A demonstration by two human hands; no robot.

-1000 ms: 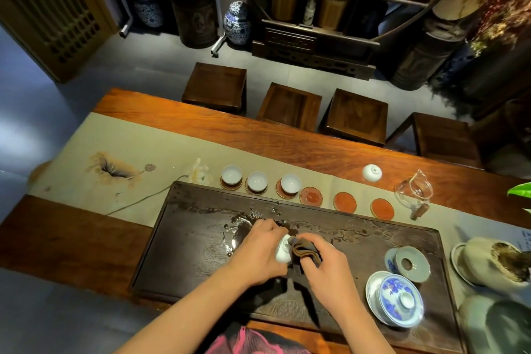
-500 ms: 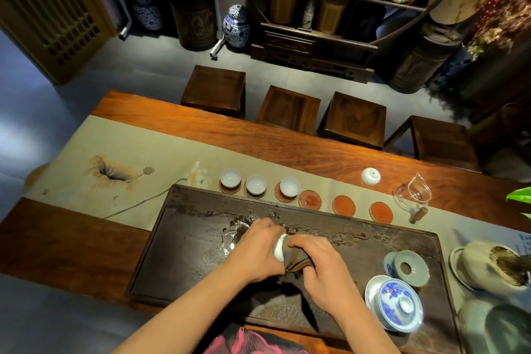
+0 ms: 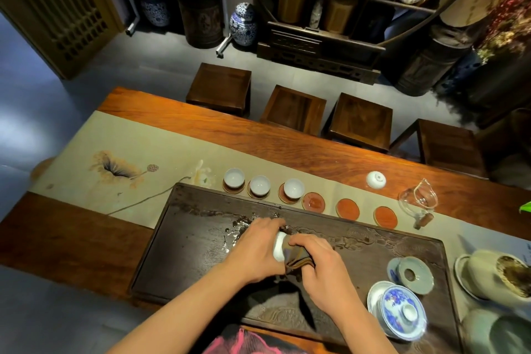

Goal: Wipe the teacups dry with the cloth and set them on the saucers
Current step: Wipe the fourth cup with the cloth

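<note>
- Both hands worked mid-tray, the dark tea tray point(image 3: 184, 253) bare toward 9 o'clock.
- Left hand point(image 3: 255, 250) gripped a white teacup point(image 3: 278, 247); right hand point(image 3: 319, 267) pinched the brown cloth point(image 3: 296, 257) against it.
- At 12 o'clock, three empty red saucers point(image 3: 347, 209) waited beside three filled.

Room dim overall; warm light from above falls on wooden table point(image 3: 178, 115) and pale runner point(image 3: 149, 146). Cool bluish glow on floor point(image 3: 26, 89) at left. Wet glare on dark tea tray point(image 3: 201, 238) near hands. Hands cast soft shadow toward viewer. Wide-angle bending at edges; right corner pots soft, blurred. Shelving point(image 3: 330, 8) behind murky.
</note>
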